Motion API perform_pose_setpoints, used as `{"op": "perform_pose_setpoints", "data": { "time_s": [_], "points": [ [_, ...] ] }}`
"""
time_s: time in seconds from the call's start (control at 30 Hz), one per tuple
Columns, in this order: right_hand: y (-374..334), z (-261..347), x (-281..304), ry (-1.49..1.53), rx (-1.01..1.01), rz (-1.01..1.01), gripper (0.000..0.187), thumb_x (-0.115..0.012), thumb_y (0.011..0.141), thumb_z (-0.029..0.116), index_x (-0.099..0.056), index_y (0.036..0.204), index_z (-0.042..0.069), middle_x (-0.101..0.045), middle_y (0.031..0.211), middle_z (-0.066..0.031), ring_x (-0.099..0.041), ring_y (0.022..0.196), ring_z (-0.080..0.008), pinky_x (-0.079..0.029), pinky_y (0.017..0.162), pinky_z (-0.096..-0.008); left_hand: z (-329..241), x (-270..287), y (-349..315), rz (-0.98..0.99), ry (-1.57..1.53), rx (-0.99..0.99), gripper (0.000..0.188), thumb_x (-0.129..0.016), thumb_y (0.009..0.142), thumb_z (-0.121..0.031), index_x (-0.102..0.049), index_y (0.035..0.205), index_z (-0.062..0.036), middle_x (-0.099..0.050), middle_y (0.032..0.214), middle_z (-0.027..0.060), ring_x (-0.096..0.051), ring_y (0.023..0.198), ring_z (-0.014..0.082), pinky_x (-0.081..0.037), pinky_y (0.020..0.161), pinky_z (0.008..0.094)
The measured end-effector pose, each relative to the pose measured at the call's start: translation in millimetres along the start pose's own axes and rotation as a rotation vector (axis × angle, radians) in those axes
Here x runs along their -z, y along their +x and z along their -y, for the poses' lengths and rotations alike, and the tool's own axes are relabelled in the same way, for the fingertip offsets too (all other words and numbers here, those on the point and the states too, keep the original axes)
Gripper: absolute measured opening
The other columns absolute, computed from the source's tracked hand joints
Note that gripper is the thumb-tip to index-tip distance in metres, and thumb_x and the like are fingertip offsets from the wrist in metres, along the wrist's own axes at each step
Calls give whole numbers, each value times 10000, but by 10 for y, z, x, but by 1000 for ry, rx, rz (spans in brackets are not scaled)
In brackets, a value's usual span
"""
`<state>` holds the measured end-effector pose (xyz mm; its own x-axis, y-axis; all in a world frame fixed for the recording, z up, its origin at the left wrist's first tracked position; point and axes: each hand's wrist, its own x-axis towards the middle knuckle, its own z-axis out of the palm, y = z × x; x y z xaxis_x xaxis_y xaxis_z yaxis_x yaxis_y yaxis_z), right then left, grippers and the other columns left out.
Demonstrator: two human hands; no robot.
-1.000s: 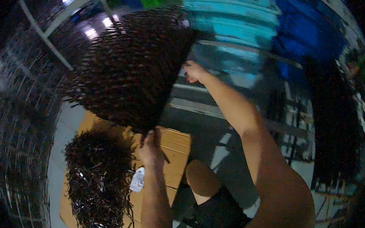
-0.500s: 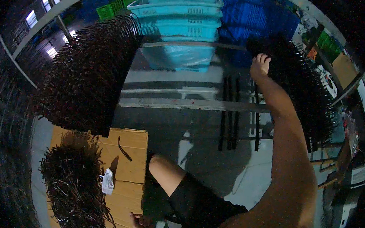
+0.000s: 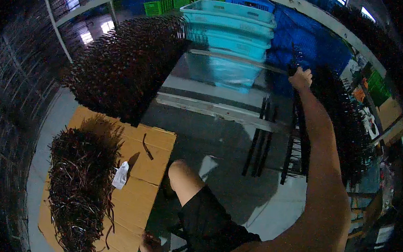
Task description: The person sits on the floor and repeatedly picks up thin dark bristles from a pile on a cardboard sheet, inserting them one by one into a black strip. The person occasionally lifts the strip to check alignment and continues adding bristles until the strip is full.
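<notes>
My right hand [image 3: 301,78] reaches far forward at the right, closed around the far end of a long black pronged bar [image 3: 305,148]. A tip with short prongs sticks out beyond the fingers. Beside it stands a dense row of similar dark bars [image 3: 343,127] on the right of the frame. My left hand [image 3: 151,248] is low near my knee, by the cardboard's edge, its fingers loosely bent and apart, with nothing visible in them. On the cardboard [image 3: 145,178] lies a heap of thin dark brown strips [image 3: 81,183], along with a small white crumpled piece [image 3: 121,175] and one loose strip [image 3: 148,146].
Pale metal rails [image 3: 212,109] cross in front of me, with a few bare black bars [image 3: 259,140] resting across them. Another bristling row of dark pieces [image 3: 126,61] fills the left. Turquoise crates [image 3: 228,21] are stacked behind, next to blue crates [image 3: 296,34].
My right hand has closed on a bar and pulled its end away from the right-hand row. The view has swung, so the scene sits tilted. My left hand stays low.
</notes>
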<state>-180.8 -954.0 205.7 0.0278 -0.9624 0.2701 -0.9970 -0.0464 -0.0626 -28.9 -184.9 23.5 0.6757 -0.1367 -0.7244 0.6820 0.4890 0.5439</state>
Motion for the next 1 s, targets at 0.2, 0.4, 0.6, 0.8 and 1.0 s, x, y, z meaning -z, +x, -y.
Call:
{"op": "perform_pose_setpoints", "data": {
  "time_s": [0.2,0.4,0.6,0.8,1.0],
  "points": [
    [-220,144,676,274,120,-157,620,-738,692,222,-486,1252,142,-314,1353,-254,-355,1204,-468,-405,935,-504,241,111,142,10,-87,11,142,-593,902,-245,-611,878,-106,-578,683,-10,-535,607,107,-431,529,247],
    [-1940,739,1166,359,925,-613,649,-750,642,102,-490,1237,93,-372,1294,-301,-434,1107,-460,-404,894,-516,145,-74,-283,77,-115,-58,124,-615,879,-194,-555,867,-86,-558,786,21,-463,655,143,-375,586,285],
    [-3681,865,1517,417,1468,-438,387,-710,620,55,-619,997,58,-436,1257,-221,-445,1117,-403,-388,947,-449,-42,-382,-422,507,-23,-30,302,-527,955,-251,-610,1068,15,-646,935,111,-584,808,191,-467,736,325],
    [-4701,1540,1174,475,1989,48,189,-664,707,87,-590,873,36,-429,1241,-193,-440,1102,-402,-402,911,-454,-158,-379,-680,672,45,-276,516,-550,943,-208,-336,1381,-36,-549,1226,156,-540,1078,228,-444,925,368],
    [-4948,1765,964,365,2124,164,243,-683,683,104,-619,915,71,-418,1214,-176,-428,1105,-390,-411,918,-474,-430,-536,-934,496,153,-894,803,-696,786,30,-227,1430,-75,-363,1417,156,-415,1246,216,-389,1000,373]
  ]
}}
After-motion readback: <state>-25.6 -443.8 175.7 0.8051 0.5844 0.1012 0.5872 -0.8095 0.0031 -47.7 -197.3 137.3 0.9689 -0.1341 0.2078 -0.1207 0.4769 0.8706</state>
